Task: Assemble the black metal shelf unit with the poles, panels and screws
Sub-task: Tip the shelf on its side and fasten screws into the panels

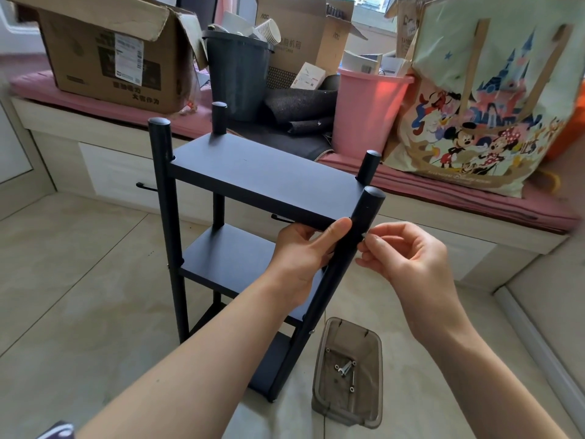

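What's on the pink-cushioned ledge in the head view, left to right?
Cardboard box → black bin holding paper cups → pink bin → cartoon tote bag.

Left hand gripping, right hand pinching

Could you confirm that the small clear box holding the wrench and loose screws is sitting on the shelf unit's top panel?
Not quite: the head view shows the clear box with the wrench and screws sitting on the floor beside the shelf unit, not on its top panel.
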A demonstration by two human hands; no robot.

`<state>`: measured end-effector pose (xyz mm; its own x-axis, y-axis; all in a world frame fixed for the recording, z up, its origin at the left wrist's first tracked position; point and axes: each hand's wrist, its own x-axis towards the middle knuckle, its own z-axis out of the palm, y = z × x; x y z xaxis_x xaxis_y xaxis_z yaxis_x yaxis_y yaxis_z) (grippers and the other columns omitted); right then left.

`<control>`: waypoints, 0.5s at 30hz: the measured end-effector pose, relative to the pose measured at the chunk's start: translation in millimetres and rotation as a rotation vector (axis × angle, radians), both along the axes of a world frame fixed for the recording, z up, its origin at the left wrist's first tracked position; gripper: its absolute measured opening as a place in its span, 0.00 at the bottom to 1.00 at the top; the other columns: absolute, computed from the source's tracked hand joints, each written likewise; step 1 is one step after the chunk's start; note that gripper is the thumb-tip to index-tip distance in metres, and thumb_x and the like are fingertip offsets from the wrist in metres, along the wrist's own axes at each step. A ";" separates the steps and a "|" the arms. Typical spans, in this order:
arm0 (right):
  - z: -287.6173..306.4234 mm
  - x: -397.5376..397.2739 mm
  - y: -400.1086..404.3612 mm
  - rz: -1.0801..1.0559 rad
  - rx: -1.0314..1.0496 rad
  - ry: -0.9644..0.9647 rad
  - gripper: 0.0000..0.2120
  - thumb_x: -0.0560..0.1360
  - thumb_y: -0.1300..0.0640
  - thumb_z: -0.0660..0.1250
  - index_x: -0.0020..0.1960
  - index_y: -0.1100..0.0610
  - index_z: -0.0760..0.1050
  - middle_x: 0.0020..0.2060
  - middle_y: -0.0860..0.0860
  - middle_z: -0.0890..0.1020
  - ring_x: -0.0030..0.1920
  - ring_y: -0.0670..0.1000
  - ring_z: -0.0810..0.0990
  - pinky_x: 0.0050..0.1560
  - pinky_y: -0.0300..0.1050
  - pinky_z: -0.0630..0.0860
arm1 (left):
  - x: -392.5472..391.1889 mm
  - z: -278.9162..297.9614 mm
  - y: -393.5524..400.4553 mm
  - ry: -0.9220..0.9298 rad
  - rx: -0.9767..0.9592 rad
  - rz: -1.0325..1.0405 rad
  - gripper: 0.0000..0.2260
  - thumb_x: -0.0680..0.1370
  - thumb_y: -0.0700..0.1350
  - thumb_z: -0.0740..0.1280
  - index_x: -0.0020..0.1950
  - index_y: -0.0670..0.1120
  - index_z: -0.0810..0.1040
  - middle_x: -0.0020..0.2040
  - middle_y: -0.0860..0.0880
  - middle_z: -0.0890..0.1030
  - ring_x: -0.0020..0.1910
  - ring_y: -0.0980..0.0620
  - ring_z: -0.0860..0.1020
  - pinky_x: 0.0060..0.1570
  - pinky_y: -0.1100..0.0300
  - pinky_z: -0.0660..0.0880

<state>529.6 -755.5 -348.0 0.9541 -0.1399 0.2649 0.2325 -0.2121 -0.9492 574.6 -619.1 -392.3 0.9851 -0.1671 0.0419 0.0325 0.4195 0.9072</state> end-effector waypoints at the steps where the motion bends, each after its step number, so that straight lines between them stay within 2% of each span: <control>1: 0.6 0.5 -0.5 0.021 -0.029 -0.018 0.07 0.77 0.63 0.68 0.55 0.57 0.76 0.39 0.56 0.85 0.42 0.52 0.85 0.48 0.46 0.82 | -0.1 0.1 0.1 0.000 0.002 0.000 0.25 0.68 0.53 0.73 0.57 0.37 0.82 0.53 0.39 0.85 0.54 0.41 0.84 0.61 0.43 0.78; 3: 2.4 3.2 -2.2 0.101 -0.095 -0.042 0.17 0.78 0.63 0.66 0.65 0.52 0.71 0.40 0.58 0.83 0.42 0.53 0.85 0.48 0.46 0.82 | -0.2 0.0 0.2 -0.003 0.004 0.003 0.24 0.68 0.53 0.73 0.56 0.38 0.83 0.53 0.39 0.85 0.54 0.41 0.84 0.62 0.42 0.78; 5: 3.5 7.4 -5.0 0.180 -0.186 -0.059 0.25 0.79 0.64 0.65 0.71 0.44 0.67 0.39 0.58 0.80 0.40 0.55 0.82 0.44 0.45 0.82 | -0.4 0.5 0.4 -0.004 0.008 0.006 0.23 0.68 0.54 0.73 0.56 0.38 0.83 0.53 0.40 0.85 0.54 0.41 0.84 0.62 0.41 0.78; 8: 1.9 13.7 -7.2 0.212 -0.354 -0.130 0.24 0.80 0.64 0.63 0.66 0.38 0.69 0.37 0.50 0.77 0.40 0.57 0.79 0.41 0.46 0.80 | -1.2 3.3 0.4 0.014 0.000 0.008 0.24 0.69 0.53 0.73 0.58 0.38 0.82 0.54 0.39 0.85 0.55 0.41 0.84 0.62 0.43 0.78; 10: -0.6 16.0 -7.4 0.217 -0.443 -0.204 0.26 0.80 0.65 0.63 0.62 0.32 0.68 0.38 0.45 0.77 0.40 0.52 0.77 0.42 0.46 0.79 | -2.3 5.2 -0.1 0.029 -0.012 0.014 0.24 0.69 0.53 0.73 0.59 0.38 0.82 0.55 0.39 0.85 0.55 0.40 0.84 0.62 0.44 0.78; 12: -2.9 17.2 -6.7 0.226 -0.457 -0.235 0.27 0.80 0.66 0.63 0.61 0.32 0.67 0.38 0.39 0.77 0.41 0.49 0.77 0.42 0.41 0.77 | -3.3 6.1 -0.1 0.041 -0.024 0.019 0.23 0.69 0.52 0.73 0.57 0.38 0.83 0.54 0.38 0.85 0.55 0.39 0.84 0.60 0.45 0.78; 15: -4.9 17.9 -6.6 0.230 -0.433 -0.243 0.27 0.80 0.66 0.63 0.60 0.32 0.67 0.38 0.37 0.78 0.42 0.49 0.77 0.42 0.37 0.74 | -4.7 6.7 -0.6 0.047 -0.044 0.019 0.20 0.70 0.52 0.73 0.55 0.40 0.84 0.52 0.39 0.86 0.53 0.40 0.84 0.58 0.49 0.79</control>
<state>547.5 -762.1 -352.9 0.8512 0.2361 0.4686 0.5208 -0.4895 -0.6994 569.9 -619.7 -385.6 0.9891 -0.1471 0.0024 0.0663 0.4600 0.8855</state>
